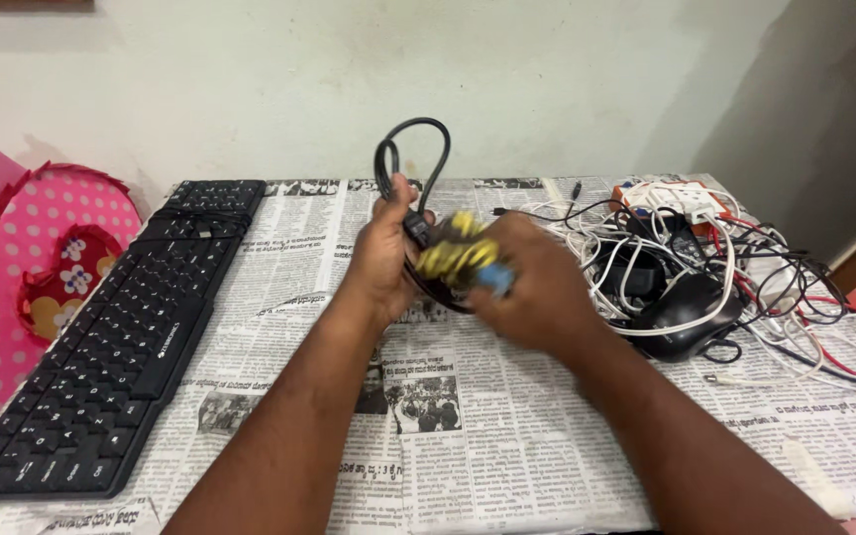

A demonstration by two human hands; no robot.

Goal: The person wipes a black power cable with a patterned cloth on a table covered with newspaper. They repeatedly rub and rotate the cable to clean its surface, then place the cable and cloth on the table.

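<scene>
Head view: left hand [380, 253] grips a coiled black cable [410, 163] above the newspaper-covered table [507, 436], while right hand [532, 287] clasps a blurred yellow tie [458, 253] around it. Black keyboard [111, 337] lies left; tangled wires [775, 287] and a black mouse [691, 315] lie right.

You are working in soft, even indoor light with no glare on the newspaper [507, 436]. Your right hand [527, 287] is smearing with motion blur just above it, while its print is staying sharp. Right of the newspaper, the wall corner is falling into grey shadow.
</scene>
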